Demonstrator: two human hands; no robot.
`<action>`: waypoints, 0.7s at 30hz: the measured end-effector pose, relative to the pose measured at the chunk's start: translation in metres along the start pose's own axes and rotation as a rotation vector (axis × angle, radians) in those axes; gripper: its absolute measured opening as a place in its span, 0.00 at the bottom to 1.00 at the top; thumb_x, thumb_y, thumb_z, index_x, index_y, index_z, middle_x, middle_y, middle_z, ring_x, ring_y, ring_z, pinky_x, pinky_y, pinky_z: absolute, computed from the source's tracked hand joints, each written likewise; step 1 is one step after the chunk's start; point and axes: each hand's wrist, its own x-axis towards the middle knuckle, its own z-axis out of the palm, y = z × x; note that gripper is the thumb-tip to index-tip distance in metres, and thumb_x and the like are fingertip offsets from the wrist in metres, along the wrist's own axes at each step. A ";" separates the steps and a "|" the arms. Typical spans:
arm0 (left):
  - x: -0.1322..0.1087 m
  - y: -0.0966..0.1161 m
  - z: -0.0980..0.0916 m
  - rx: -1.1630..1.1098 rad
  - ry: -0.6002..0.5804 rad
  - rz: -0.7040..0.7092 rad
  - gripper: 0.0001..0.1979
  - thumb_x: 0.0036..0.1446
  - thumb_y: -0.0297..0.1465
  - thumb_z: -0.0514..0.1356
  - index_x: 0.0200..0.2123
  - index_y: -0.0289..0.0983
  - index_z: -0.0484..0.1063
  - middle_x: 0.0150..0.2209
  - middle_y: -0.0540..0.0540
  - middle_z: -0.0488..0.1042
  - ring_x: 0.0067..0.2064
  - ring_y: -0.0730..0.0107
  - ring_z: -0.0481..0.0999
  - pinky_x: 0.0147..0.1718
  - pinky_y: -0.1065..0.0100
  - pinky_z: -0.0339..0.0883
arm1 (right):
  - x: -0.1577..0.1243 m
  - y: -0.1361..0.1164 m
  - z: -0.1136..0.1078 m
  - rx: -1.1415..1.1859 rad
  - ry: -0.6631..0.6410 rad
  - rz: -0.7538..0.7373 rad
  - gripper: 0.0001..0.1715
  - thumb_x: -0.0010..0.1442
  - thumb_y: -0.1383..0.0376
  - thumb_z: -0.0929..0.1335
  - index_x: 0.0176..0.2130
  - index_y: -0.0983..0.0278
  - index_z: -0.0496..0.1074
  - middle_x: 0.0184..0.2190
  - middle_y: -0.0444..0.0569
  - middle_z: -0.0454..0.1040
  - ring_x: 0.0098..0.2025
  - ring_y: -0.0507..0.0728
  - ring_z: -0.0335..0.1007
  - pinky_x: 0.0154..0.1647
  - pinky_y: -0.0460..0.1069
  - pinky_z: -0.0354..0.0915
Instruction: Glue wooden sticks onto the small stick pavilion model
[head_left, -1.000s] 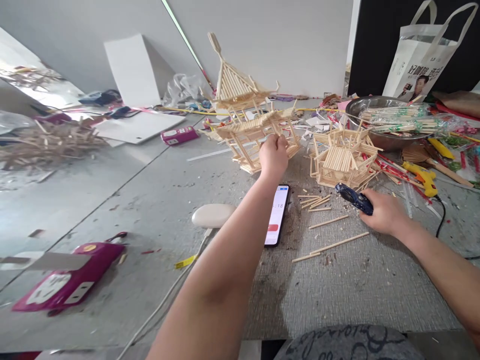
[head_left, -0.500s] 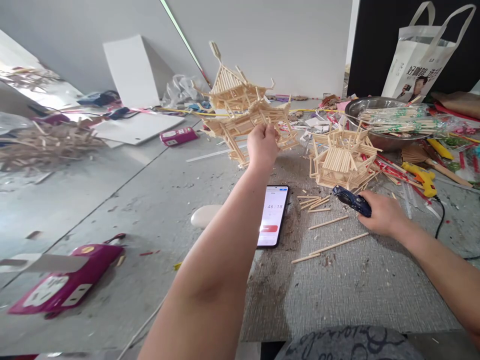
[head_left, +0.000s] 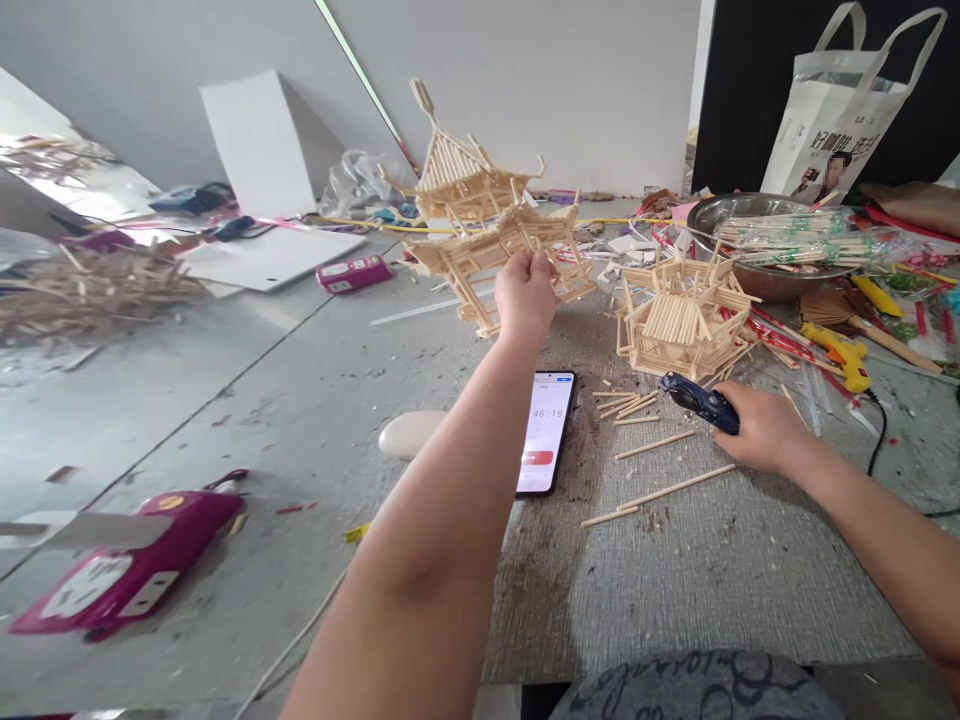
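My left hand (head_left: pixel 526 295) is closed on the near side of a pagoda model (head_left: pixel 480 225) built of pale wooden sticks. The model has tiered roofs with upturned corners and leans a little; whether its base touches the table is hard to tell. My right hand (head_left: pixel 761 425) is wrapped round a dark blue hand tool (head_left: pixel 699 402) whose blunt end points left; its exact kind does not show. Just beyond the tool stands a second, lower stick model (head_left: pixel 682 318). Short loose sticks (head_left: pixel 630 403) and a longer stick (head_left: pixel 676 487) lie left of my right hand.
A phone (head_left: pixel 546 440) showing a running timer lies partly behind my left forearm. At right are a yellow glue gun (head_left: pixel 840 355), a metal bowl (head_left: pixel 780 285) with packed sticks, and a white bag (head_left: pixel 836 130). Purple power strips (head_left: pixel 135 560) and a stick pile (head_left: pixel 97 290) are left.
Both hands keep their grip and have barely moved. The whole view has shifted very slightly, and the phone's timer has advanced from 46:18 to 46:19.
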 end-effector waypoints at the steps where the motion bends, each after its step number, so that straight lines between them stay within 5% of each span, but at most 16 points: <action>1: -0.001 -0.001 0.001 0.000 0.000 0.003 0.13 0.55 0.33 0.50 0.20 0.38 0.63 0.17 0.51 0.62 0.22 0.73 0.62 0.23 0.70 0.53 | 0.000 0.000 0.000 -0.002 0.002 0.000 0.15 0.50 0.63 0.63 0.40 0.62 0.67 0.36 0.50 0.75 0.37 0.60 0.70 0.30 0.49 0.55; 13: -0.023 -0.033 0.025 0.057 -0.110 0.007 0.12 0.55 0.33 0.48 0.23 0.38 0.65 0.23 0.48 0.68 0.29 0.67 0.68 0.30 0.69 0.57 | -0.001 -0.001 0.000 -0.026 0.016 -0.036 0.15 0.49 0.64 0.63 0.39 0.62 0.66 0.35 0.49 0.75 0.35 0.58 0.70 0.29 0.48 0.53; 21: -0.017 -0.032 0.017 -0.004 -0.057 -0.010 0.11 0.55 0.33 0.49 0.22 0.39 0.63 0.21 0.50 0.66 0.29 0.70 0.67 0.29 0.70 0.58 | -0.001 -0.003 -0.002 -0.036 -0.016 -0.031 0.15 0.50 0.64 0.62 0.40 0.63 0.66 0.36 0.50 0.75 0.36 0.59 0.71 0.29 0.48 0.54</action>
